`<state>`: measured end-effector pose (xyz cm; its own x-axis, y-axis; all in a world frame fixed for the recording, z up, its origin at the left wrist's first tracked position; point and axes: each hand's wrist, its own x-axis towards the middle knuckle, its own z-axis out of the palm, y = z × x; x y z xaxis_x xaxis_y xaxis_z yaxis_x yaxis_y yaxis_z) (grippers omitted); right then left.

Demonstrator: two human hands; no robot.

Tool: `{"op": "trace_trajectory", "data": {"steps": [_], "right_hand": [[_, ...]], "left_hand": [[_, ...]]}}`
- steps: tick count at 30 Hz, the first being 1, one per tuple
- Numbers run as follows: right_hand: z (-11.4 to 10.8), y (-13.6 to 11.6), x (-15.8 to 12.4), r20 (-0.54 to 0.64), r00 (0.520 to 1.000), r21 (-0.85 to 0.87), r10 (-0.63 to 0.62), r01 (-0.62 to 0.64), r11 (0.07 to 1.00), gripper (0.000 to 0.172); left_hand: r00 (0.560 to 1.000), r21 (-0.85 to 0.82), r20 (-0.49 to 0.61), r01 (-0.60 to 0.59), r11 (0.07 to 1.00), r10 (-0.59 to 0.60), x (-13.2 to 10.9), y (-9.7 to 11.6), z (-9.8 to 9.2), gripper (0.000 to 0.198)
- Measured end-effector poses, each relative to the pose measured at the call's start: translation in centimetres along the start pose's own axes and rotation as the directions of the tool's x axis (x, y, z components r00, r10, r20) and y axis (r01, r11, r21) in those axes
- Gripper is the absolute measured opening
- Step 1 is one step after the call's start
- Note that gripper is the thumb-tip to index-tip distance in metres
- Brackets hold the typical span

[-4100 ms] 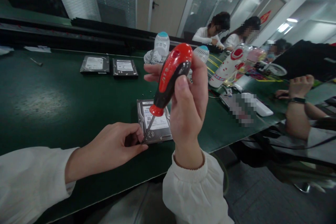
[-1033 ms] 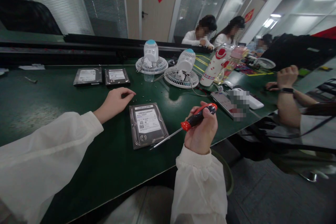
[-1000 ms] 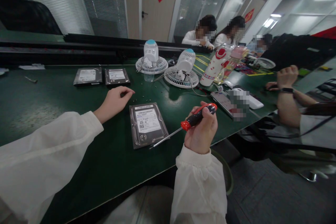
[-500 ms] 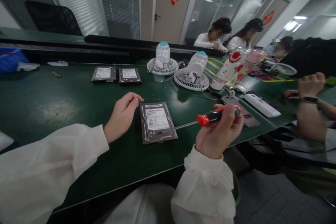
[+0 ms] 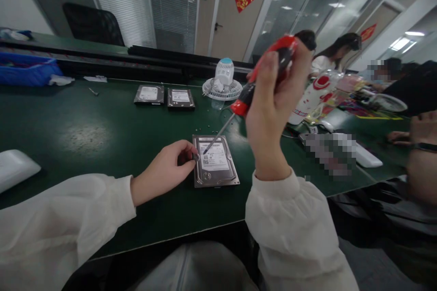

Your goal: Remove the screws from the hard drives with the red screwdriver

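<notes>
A silver hard drive (image 5: 221, 175) with a white label lies flat on the green table in front of me. At its left edge my left hand (image 5: 167, 166) is closed, thumb and fingertips pinching the rim; a small dark patch shows between them. My right hand (image 5: 269, 113) wraps round the red and black handle of a screwdriver (image 5: 221, 131), raised above the drive's far right. The shaft slants down to the left, with its tip over the label's upper left part; whether it touches cannot be made out. Several tiny screws (image 5: 209, 126) are scattered just behind the drive.
Two more hard drives (image 5: 149, 94) lie farther back. A white fan (image 5: 223, 82) stands behind them to the right, and a white and red bottle (image 5: 314, 95) is partly behind my right hand. A blue bin (image 5: 27, 70) is at far left. Other people sit on the right.
My right hand has lifted and swung the screwdriver steeper, its tip moving from the drive's near end toward the far left. My left hand has come nearer and closed on the drive's left edge.
</notes>
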<state>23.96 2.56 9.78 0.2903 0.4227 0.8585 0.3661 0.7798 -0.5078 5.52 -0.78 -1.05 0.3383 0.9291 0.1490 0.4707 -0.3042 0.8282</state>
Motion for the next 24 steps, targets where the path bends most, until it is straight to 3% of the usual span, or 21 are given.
{"op": "trace_trajectory", "data": {"steps": [6, 24], "right_hand": [[1.1, 2.7, -2.7, 0.046, 0.999, -0.045, -0.012, 0.014, 0.999, 0.028], [1.0, 2.6, -3.4, 0.037, 0.999, 0.065, 0.037, -0.039, 0.997, 0.033]], "left_hand": [[1.000, 0.031, 0.020, -0.014, 0.999, 0.013, 0.2, -0.2, 0.1, 0.017], [0.999, -0.027, 0.045, 0.029, 0.999, -0.028, 0.3, -1.0, 0.3, 0.019]]}}
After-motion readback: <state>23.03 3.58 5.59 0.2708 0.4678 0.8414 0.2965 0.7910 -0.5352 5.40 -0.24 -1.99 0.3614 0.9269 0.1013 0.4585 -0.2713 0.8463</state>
